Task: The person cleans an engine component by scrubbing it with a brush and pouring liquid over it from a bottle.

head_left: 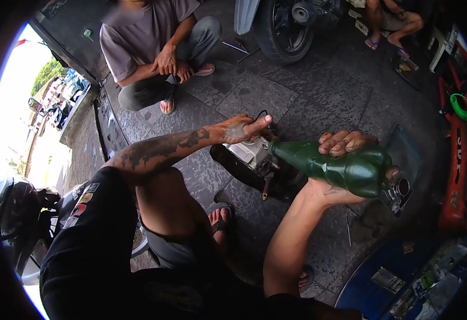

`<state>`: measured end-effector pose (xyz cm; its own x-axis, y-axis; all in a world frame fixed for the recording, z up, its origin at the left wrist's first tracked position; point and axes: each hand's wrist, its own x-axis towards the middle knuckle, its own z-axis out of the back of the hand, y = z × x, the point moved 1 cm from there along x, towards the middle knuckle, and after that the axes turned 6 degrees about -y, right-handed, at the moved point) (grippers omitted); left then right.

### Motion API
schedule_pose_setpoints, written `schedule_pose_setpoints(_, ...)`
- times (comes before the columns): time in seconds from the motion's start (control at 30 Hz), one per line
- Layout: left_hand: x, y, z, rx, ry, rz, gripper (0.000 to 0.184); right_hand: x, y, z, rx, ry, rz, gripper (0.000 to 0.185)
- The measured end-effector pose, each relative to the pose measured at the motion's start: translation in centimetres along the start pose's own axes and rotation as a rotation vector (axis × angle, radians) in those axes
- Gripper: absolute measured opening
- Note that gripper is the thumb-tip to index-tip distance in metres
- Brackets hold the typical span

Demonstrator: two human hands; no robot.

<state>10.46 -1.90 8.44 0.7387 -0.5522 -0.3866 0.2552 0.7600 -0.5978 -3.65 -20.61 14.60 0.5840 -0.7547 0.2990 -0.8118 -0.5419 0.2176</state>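
My right hand (345,143) is wrapped round a green plastic bottle (332,162). The bottle is tipped on its side, its neck pointing left toward a silver metal engine part (249,152) low over the floor. My left hand (244,129), smeared with dark grease, is at the top of that part, close to the bottle's mouth. Its thumb is stretched out and the other fingers look curled, mostly hidden. A thin black loop shows beside the thumb; what the fingers hold cannot be made out. Whether liquid leaves the bottle cannot be seen.
A person (153,58) squats opposite. A motorcycle wheel (284,32) stands at the back, with another person's legs (391,26) at upper right. A red metal stand (460,160) and green coiled hose (466,109) are at right. A blue container (367,285) sits lower right.
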Motion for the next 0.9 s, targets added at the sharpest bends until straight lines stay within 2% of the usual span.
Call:
schedule_pose_setpoints(0.17, 0.2, 0.1, 0.2, -0.010, 0.010, 0.023, 0.094, -0.1, -0.5, 0.2, -0.022, 0.042, -0.012, 0.078)
schedule_pose_setpoints(0.27, 0.3, 0.1, 0.1, -0.059, -0.006, 0.037, 0.103, -0.3, -0.7, 0.3, -0.031, 0.055, -0.016, 0.078)
schedule_pose_setpoints(0.37, 0.8, 0.2, -0.1, -0.109, -0.030, 0.062, 0.095, -0.5, -0.9, 0.4, 0.015, 0.073, -0.066, 0.080)
schedule_pose_setpoints(0.47, 0.7, -0.1, 0.2, -0.123, 0.019, 0.097, 0.100, -0.8, -1.3, 0.4, 0.034, 0.084, -0.101, 0.083)
schedule_pose_setpoints(0.57, 1.1, -0.4, 0.4, -0.041, 0.028, 0.045, 0.110, -0.8, -1.4, 0.7, 0.077, 0.089, -0.117, 0.085)
schedule_pose_setpoints(0.63, 1.1, -0.4, 0.3, -0.057, 0.040, 0.038, 0.110, -0.6, -1.3, 1.0, 0.044, 0.281, -0.103, 0.078)
schedule_pose_setpoints(0.9, 1.5, -0.2, 0.0, -0.139, 0.050, 0.040, 0.111, -0.9, -1.7, 0.5, 0.074, 0.220, -0.138, 0.080)
